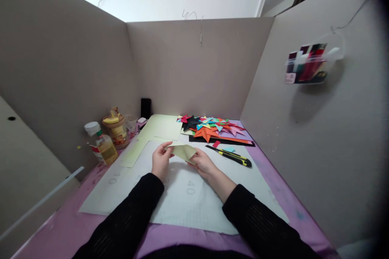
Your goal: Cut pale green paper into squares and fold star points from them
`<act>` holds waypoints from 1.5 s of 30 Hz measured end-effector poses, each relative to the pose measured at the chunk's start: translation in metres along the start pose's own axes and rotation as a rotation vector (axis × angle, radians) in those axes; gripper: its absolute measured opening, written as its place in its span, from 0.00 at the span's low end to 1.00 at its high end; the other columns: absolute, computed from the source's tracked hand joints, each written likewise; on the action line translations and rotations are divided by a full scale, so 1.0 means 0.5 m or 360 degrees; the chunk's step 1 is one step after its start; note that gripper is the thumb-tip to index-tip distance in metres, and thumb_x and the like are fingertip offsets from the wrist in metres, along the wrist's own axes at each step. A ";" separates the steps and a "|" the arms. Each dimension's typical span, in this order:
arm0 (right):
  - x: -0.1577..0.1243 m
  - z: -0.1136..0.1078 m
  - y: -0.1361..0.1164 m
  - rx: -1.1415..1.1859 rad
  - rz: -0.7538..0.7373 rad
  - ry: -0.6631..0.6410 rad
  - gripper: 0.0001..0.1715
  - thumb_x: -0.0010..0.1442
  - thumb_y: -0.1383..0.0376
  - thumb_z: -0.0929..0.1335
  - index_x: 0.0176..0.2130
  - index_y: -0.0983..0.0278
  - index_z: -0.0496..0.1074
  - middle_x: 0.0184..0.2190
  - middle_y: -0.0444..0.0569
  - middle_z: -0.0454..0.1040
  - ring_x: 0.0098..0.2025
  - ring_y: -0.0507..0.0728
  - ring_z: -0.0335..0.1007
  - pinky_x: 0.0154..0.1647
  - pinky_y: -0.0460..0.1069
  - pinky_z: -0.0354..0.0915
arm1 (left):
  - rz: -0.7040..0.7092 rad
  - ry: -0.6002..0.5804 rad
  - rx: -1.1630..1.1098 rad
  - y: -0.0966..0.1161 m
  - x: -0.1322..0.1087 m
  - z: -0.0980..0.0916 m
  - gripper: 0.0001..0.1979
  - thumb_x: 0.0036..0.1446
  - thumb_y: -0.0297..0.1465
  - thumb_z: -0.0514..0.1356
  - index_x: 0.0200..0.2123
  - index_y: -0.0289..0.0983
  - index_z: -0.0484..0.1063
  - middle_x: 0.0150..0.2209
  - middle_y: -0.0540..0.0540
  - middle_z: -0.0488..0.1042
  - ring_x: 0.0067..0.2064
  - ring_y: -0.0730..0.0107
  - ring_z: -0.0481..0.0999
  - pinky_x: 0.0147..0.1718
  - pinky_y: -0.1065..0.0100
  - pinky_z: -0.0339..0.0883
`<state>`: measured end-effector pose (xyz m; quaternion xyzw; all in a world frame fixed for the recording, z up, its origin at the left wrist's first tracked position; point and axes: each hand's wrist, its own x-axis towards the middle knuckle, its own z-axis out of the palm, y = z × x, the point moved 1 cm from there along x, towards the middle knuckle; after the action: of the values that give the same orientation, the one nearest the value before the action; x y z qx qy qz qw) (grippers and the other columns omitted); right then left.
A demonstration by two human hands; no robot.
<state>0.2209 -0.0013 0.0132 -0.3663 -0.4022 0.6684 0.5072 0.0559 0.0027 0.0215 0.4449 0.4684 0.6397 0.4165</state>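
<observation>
A small piece of pale yellow-green paper (184, 151), creased down its right part, is held up between my two hands over the white sheet (194, 210). My left hand (161, 158) pinches its left end between thumb and fingers. At the right end, my right hand (203, 162) grips it, with some fingertips hidden behind the paper. Right of my right hand lies a black and yellow utility knife (232, 156), its blade end pointing up and left. A red scrap (216, 144) and a light blue scrap (229, 149) lie beside the knife.
Folded paper stars (206, 132) in several colours are heaped at the back on stacked sheets. Larger pale green sheets (165, 125) lie at back left. A bottle (105, 149), a lidded cup (117, 129) and a black phone-like object (146, 108) stand left. Grey partitions (200, 68) enclose the table.
</observation>
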 end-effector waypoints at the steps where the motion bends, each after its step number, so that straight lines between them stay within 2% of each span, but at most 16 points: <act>1: 0.001 -0.003 -0.003 -0.0091 -0.0039 0.0008 0.17 0.36 0.69 0.72 0.31 0.63 0.69 0.23 0.41 0.71 0.23 0.50 0.66 0.23 0.44 0.59 | -0.0008 -0.0046 -0.0002 -0.002 0.000 0.001 0.19 0.46 0.38 0.63 0.41 0.34 0.73 0.27 0.49 0.72 0.30 0.74 0.72 0.31 0.70 0.70; 4: 0.001 -0.010 -0.016 -0.0395 -0.0114 0.0004 0.13 0.35 0.67 0.73 0.27 0.65 0.70 0.19 0.40 0.69 0.19 0.49 0.60 0.20 0.44 0.55 | -0.0029 -0.0191 -0.0027 -0.006 -0.001 0.002 0.18 0.46 0.38 0.64 0.40 0.34 0.73 0.31 0.47 0.73 0.32 0.72 0.73 0.33 0.69 0.70; 7: 0.001 -0.015 -0.028 -0.0575 -0.0144 -0.0035 0.13 0.37 0.63 0.72 0.26 0.65 0.70 0.19 0.40 0.69 0.18 0.48 0.58 0.19 0.44 0.53 | -0.0041 -0.0329 -0.0057 -0.006 -0.002 0.003 0.18 0.46 0.38 0.64 0.39 0.33 0.73 0.34 0.45 0.75 0.33 0.70 0.73 0.35 0.67 0.70; 10: 0.002 -0.017 -0.034 -0.0667 -0.0256 -0.0053 0.13 0.42 0.59 0.71 0.26 0.66 0.69 0.20 0.42 0.69 0.19 0.49 0.60 0.20 0.44 0.55 | -0.0062 -0.0390 -0.0117 0.002 -0.002 0.004 0.24 0.47 0.37 0.63 0.48 0.36 0.69 0.40 0.43 0.75 0.36 0.69 0.74 0.36 0.68 0.70; 13: -0.002 -0.015 -0.036 -0.0819 -0.0462 0.0003 0.12 0.47 0.58 0.69 0.27 0.65 0.69 0.20 0.42 0.69 0.21 0.50 0.61 0.22 0.45 0.57 | -0.0100 -0.0327 -0.0179 0.012 -0.002 0.006 0.32 0.46 0.35 0.64 0.56 0.40 0.59 0.45 0.43 0.72 0.38 0.70 0.74 0.34 0.69 0.69; 16: -0.015 -0.007 -0.040 -0.1044 -0.0670 0.0082 0.09 0.50 0.60 0.67 0.26 0.64 0.69 0.21 0.43 0.68 0.23 0.50 0.62 0.25 0.45 0.58 | -0.0208 -0.0262 -0.0289 0.016 -0.002 0.008 0.32 0.44 0.33 0.65 0.54 0.38 0.58 0.42 0.43 0.73 0.35 0.72 0.74 0.33 0.70 0.68; 20: -0.029 0.009 -0.041 -0.1215 -0.0774 0.0029 0.06 0.50 0.64 0.66 0.24 0.64 0.68 0.21 0.42 0.68 0.24 0.50 0.61 0.26 0.45 0.58 | -0.0395 -0.0356 -0.0474 0.014 -0.006 0.013 0.31 0.42 0.29 0.67 0.50 0.37 0.60 0.32 0.48 0.74 0.29 0.74 0.73 0.30 0.72 0.65; 23: -0.030 0.014 -0.037 -0.1207 -0.0748 -0.0015 0.06 0.50 0.64 0.66 0.24 0.64 0.68 0.21 0.41 0.67 0.24 0.49 0.61 0.26 0.44 0.58 | -0.0419 -0.0437 -0.0502 0.013 -0.010 0.017 0.27 0.40 0.28 0.67 0.46 0.36 0.62 0.30 0.49 0.74 0.27 0.75 0.72 0.28 0.73 0.63; 30: -0.021 0.007 -0.028 -0.1014 -0.0702 -0.0015 0.10 0.52 0.59 0.67 0.27 0.64 0.70 0.23 0.43 0.68 0.26 0.50 0.62 0.26 0.44 0.58 | -0.0296 -0.0522 -0.0341 0.007 -0.013 0.019 0.20 0.43 0.30 0.66 0.40 0.36 0.64 0.24 0.54 0.71 0.25 0.77 0.70 0.30 0.72 0.63; 36: -0.015 -0.001 -0.025 -0.0702 -0.0611 -0.0053 0.10 0.50 0.59 0.69 0.29 0.64 0.71 0.24 0.44 0.69 0.26 0.51 0.63 0.28 0.46 0.60 | -0.0263 -0.0557 -0.0298 -0.003 -0.009 0.017 0.18 0.44 0.34 0.66 0.38 0.36 0.65 0.27 0.52 0.73 0.28 0.75 0.71 0.32 0.71 0.64; 45: -0.012 -0.003 -0.026 -0.0592 -0.0635 -0.0068 0.11 0.50 0.58 0.69 0.29 0.64 0.72 0.26 0.45 0.72 0.28 0.52 0.65 0.30 0.47 0.62 | -0.0205 -0.0628 -0.0278 -0.003 -0.012 0.017 0.13 0.45 0.33 0.65 0.34 0.35 0.67 0.28 0.51 0.73 0.29 0.75 0.71 0.32 0.73 0.63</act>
<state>0.2287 -0.0046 0.0248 -0.3526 -0.5929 0.4776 0.5441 0.0659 -0.0007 0.0206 0.4927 0.3484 0.5504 0.5770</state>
